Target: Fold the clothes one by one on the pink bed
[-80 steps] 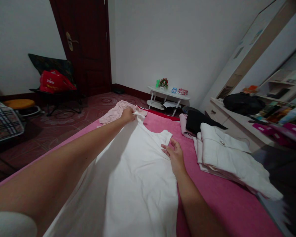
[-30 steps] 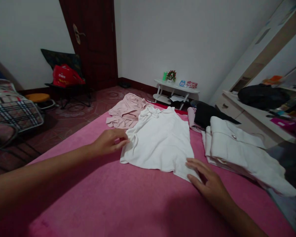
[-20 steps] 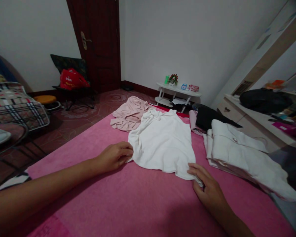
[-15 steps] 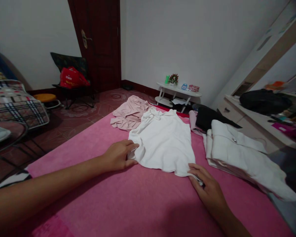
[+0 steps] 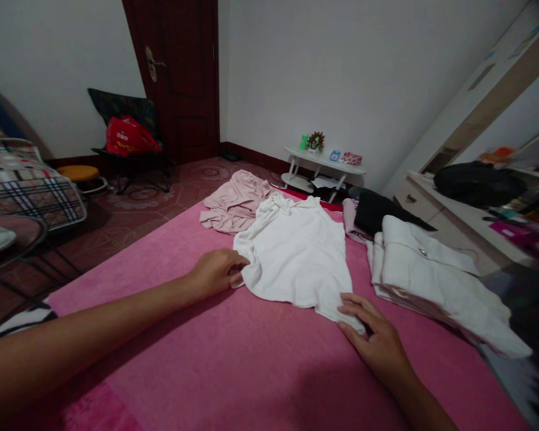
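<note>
A white sleeveless top [image 5: 300,245] lies spread out on a pink bedspread [image 5: 215,365], with its hem toward me. My left hand [image 5: 218,269] has its fingers curled together on the left edge of the top, near the hem; part of that edge is bunched and folded. At the right corner of the hem, my right hand [image 5: 375,335] holds the cloth between thumb and fingers. Beyond the top's left side lies a crumpled pale pink garment [image 5: 238,200], touching it.
Folded white garments [image 5: 431,275] are stacked to the right, with a black garment [image 5: 381,212] behind them. Past the bed stand a small white table [image 5: 326,160] and a chair with a red bag [image 5: 130,137]. Drawers [image 5: 417,197] line the right side.
My left fingers have closed in from a wider grip at the top's left edge. My right hand stays at the hem corner, shifted slightly. The view has moved a little.
</note>
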A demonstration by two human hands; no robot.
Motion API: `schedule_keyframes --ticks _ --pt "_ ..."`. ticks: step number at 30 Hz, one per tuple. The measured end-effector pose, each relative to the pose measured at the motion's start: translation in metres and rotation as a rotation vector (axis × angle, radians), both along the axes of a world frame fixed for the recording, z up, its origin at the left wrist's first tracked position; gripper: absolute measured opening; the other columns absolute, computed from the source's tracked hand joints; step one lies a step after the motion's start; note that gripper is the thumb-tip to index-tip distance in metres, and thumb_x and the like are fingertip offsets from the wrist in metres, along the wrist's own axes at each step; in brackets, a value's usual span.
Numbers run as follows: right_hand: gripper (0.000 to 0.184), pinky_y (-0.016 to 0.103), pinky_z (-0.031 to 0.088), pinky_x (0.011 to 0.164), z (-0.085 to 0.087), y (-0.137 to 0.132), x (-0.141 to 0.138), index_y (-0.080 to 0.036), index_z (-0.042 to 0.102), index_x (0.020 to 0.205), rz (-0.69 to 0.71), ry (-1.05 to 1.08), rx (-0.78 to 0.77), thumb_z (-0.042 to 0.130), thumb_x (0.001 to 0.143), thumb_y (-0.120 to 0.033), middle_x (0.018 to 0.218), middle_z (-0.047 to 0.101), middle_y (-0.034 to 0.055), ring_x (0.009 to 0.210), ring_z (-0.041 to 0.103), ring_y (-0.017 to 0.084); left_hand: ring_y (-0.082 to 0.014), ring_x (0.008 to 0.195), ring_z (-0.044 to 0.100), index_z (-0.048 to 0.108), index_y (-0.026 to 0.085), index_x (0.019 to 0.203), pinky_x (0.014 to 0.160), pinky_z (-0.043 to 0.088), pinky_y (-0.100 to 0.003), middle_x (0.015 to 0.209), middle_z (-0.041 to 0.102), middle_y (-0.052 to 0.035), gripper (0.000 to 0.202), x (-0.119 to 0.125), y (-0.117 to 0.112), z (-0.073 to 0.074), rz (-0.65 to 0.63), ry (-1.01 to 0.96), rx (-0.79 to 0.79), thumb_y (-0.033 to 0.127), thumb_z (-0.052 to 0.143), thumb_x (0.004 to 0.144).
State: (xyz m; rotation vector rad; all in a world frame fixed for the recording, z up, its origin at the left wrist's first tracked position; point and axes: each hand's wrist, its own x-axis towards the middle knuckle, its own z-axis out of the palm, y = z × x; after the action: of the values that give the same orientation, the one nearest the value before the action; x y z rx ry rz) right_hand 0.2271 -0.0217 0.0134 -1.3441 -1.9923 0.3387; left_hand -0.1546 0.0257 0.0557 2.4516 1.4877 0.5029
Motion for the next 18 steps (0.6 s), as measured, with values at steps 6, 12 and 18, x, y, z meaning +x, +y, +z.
schedule_keyframes --ticks 6,12,18 --pt "0.017 0.037 0.051 0.089 0.003 -0.002 0.0 -0.023 0.07 0.084 -0.008 -0.006 -0.033 0.058 0.084 -0.034 0.115 0.063 0.0108 0.103 0.063 0.024 -0.0159 0.072 0.06 0.068 0.02 0.082 0.065 0.042 -0.025 0.08 0.068 -0.0011 0.014 -0.003 0.002 -0.005 0.021 -0.259 -0.12 0.019 0.055 0.076" --pt "0.018 0.037 0.049 0.089 -0.001 0.0 0.005 -0.022 0.067 0.085 -0.137 -0.032 0.066 0.055 0.086 -0.035 0.11 0.063 0.0093 0.101 0.061 0.023 -0.0122 0.059 0.054 0.05 0.017 0.075 0.056 0.042 -0.023 0.065 0.057 0.0013 0.023 -0.013 0.008 -0.001 0.158 -0.939 -0.25 0.038 0.059 0.08" --pt "0.019 0.035 0.049 0.086 -0.002 -0.001 0.011 -0.021 0.063 0.096 -0.154 -0.176 0.112 0.052 0.084 -0.028 0.102 0.061 0.0076 0.097 0.06 0.022 -0.0105 0.056 0.052 0.047 0.018 0.086 0.052 0.038 -0.02 0.067 0.055 0.0032 0.023 -0.029 0.007 0.003 0.125 -0.837 -0.211 0.033 0.063 0.077"
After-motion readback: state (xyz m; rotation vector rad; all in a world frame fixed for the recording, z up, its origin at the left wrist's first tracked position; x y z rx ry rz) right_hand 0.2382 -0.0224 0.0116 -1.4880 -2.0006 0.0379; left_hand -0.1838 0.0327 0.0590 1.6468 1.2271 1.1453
